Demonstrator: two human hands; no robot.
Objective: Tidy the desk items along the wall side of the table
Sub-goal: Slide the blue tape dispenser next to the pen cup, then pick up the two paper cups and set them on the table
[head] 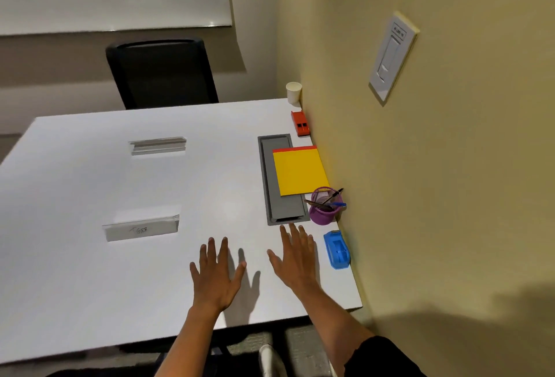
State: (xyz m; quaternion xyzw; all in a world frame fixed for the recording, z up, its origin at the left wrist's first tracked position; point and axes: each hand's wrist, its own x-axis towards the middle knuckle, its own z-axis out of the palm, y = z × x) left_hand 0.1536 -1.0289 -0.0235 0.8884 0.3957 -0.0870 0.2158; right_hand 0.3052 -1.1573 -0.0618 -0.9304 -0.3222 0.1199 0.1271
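Both hands, left hand [216, 274] and right hand [297, 259], hover spread wide and empty over the worktop [90, 271]; the blue tape dispenser [337, 251] lies at three o'clock of the right.

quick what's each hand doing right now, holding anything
Left hand: open, fingers spread, holding nothing.
Right hand: open, fingers spread, holding nothing, beside the blue tape dispenser.
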